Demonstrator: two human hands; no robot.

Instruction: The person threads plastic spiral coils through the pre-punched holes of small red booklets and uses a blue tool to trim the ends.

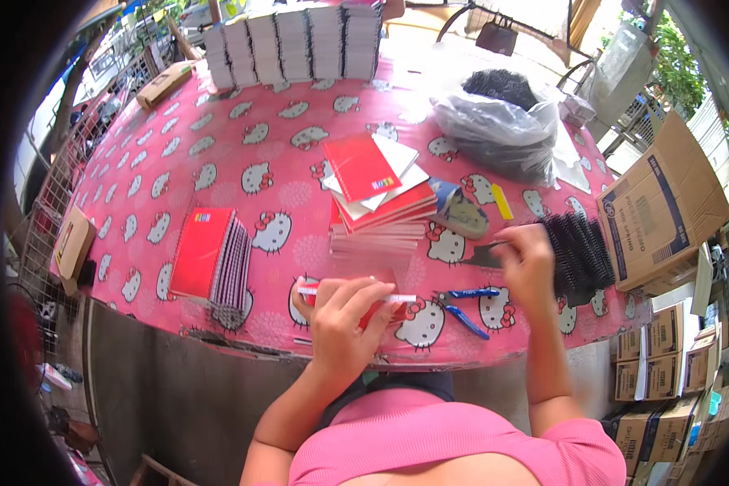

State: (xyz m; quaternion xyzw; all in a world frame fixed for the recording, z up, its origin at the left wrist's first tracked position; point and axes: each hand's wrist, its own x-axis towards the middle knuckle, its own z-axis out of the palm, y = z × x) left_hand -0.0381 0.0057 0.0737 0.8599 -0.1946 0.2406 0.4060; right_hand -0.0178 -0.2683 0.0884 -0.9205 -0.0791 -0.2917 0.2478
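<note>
1. Well, at the far left edge of the pink patterned surface [296, 166] lay a brown cardboard box [74, 243].
2. Next came a pile of red spiral-bound notebooks [205, 255], well apart from both hands.
3. The left hand [344, 320] was clamped on a red-covered booklet [398, 299] near the front edge, its fingers curled over the top. The white edge, the booklet's long axis in this view, ran left to right.
4. Just beyond that hand stood a stack of red-covered pads [381, 215], its upper ones fanned askew.
5. Blue-handled pliers [467, 312] lay between the two hands, their handles spread rightward.
6. The right hand [526, 259] was raised, fingertips drawn close together; whether they pinched anything, I could not tell. From it, the booklet lay leftward and nearer the body.
7. Black spiral coils [579, 257] lay just right of that hand, much nearer to it than to the left one.
8. Beyond them stood an open carton [664, 211].
</note>
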